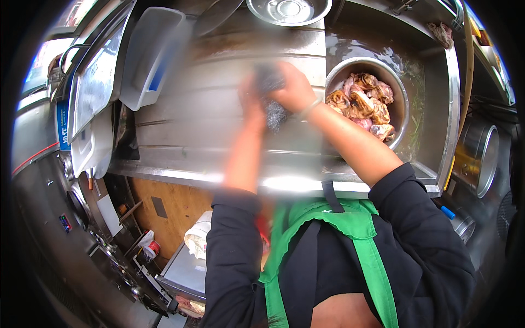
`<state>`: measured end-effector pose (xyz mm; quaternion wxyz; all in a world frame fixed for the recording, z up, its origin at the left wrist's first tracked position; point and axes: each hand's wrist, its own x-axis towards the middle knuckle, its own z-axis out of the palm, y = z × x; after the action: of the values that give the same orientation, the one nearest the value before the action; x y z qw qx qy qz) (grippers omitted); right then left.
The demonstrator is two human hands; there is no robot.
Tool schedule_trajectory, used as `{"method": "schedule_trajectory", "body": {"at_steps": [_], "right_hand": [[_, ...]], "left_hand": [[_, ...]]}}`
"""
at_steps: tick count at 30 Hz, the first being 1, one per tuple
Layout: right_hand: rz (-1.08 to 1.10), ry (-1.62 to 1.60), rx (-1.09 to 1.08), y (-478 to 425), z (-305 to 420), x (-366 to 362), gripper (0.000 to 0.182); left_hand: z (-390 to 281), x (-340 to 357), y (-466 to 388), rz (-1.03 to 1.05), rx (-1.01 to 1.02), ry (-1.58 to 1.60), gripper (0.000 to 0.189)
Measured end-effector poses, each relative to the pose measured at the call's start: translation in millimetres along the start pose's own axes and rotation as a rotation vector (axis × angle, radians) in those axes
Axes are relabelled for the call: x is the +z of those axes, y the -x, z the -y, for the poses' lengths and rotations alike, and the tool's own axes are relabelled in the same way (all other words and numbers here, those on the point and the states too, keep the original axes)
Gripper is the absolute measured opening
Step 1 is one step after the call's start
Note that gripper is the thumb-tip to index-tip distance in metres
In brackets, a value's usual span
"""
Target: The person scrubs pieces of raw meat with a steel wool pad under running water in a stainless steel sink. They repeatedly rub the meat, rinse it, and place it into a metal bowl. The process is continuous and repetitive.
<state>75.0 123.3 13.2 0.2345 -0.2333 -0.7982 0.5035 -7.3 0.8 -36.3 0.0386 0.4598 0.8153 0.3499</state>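
Note:
Both hands meet over the ridged stainless-steel drainboard (197, 135), in a blurred patch of the view. My right hand (296, 88) grips a dark grey wiry bundle, which looks like a steel wool scourer (269, 78). My left hand (251, 100) presses against its other side, its fingers smeared by blur. A lighter, silvery wiry part (275, 115) hangs below between the hands; whether it is a separate piece I cannot tell. To the right, a round metal basin (404, 102) holds several browned, pinkish meat pieces (363, 102) inside the sink (434, 102).
A translucent plastic tub (154, 45) stands at the drainboard's left, beside a steel-framed pane (98, 69). Another metal bowl (289, 8) sits at the back. A hose (467, 69) runs down the sink's right side, near a large steel pot (480, 158).

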Motion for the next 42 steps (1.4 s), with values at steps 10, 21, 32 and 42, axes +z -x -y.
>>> {"method": "schedule_trajectory", "body": {"at_steps": [10,21,32,42], "right_hand": [[0.219,0.258,0.395,7,-28,-37,0.043],[0.135,-0.565,0.470,31,-26,-72,0.054],[0.327,-0.366,0.027,11,-19,-47,0.063],[0.185,-0.103,-0.329,10,-22,-6,0.054]], "left_hand": [[-2,-3,5,-0.061,0.146,0.142,0.077],[-75,-17,7,-0.099,-0.180,0.072,0.083],[-36,-27,17,0.120,-0.340,0.761,0.067],[3,-11,36,0.085,-0.473,0.853,0.063]]}}
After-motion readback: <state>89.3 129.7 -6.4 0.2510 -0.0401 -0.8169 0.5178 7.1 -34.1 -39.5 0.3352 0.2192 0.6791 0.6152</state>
